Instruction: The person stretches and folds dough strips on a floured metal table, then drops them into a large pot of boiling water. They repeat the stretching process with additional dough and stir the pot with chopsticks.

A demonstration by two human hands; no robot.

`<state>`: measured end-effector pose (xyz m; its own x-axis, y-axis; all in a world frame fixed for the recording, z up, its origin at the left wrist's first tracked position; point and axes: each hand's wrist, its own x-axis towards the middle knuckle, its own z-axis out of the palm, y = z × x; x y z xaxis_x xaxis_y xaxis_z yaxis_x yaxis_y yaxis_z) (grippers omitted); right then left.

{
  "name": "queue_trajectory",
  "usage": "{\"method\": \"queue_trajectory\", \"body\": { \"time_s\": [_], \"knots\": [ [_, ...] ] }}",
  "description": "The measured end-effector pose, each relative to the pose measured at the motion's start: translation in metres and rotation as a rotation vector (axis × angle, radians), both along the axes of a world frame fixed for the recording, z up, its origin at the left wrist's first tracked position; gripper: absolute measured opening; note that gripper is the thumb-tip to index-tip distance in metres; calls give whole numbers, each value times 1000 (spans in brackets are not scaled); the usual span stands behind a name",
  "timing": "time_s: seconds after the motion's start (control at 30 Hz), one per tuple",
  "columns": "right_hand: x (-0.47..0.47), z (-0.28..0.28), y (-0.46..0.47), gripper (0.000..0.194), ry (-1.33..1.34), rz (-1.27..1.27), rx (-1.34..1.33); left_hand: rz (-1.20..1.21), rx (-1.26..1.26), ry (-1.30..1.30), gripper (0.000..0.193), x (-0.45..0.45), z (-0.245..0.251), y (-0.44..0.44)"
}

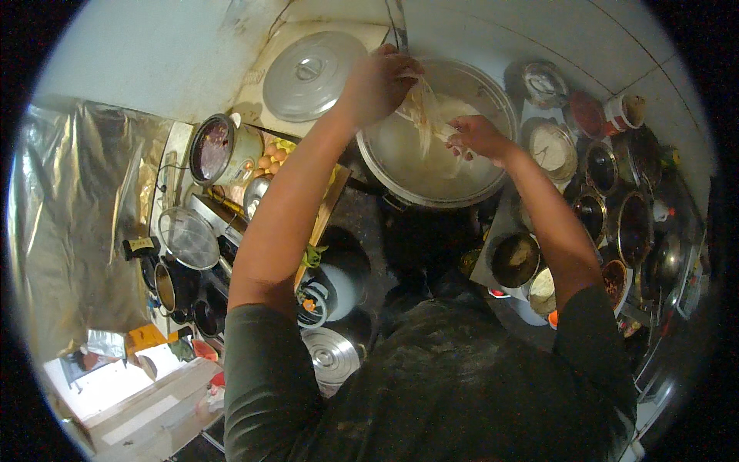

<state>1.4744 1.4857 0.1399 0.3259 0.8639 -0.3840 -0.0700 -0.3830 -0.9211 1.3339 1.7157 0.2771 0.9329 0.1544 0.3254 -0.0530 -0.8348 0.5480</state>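
Note:
A large round metal pot [398,193] with cloudy, pale contents stands before me. Over its left part, my left hand [391,78] is closed on the upper end of a pale, limp, stringy piece of food [426,110], perhaps dough or skin; its exact kind cannot be told. My right hand [476,138] grips a lower part of the same pale stuff above the pot's middle. Loose strands hang between and below the hands. The left hand is slightly blurred.
A metal lid [314,75] lies left of the pot. Farther left are a pot of dark red food [213,150], eggs [271,159] and a mesh strainer [189,238]. At right are a container of white powder [551,149] and several bowls, one a dark pan [515,260].

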Motion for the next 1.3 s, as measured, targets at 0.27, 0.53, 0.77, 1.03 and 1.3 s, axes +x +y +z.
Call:
{"method": "queue_trajectory", "body": {
  "time_s": [0.27,0.53,0.77,1.03,1.3],
  "knots": [
    [17,-34,11,36,-1036,0,-222,249,220,184,34,-42,-39,37],
    [-20,17,-4,26,-1029,-97,-84,687,-35,36,22,-269,-70,-36],
    [-173,26,22,24,-845,278,-26,1140,-736,272,22,-431,-163,-255],
    [-386,51,9,25,-673,897,204,1262,-920,67,21,-487,-166,-306],
    [-524,67,-27,24,-709,1283,127,1442,-768,-52,18,-613,-162,-336]
  ]
}}
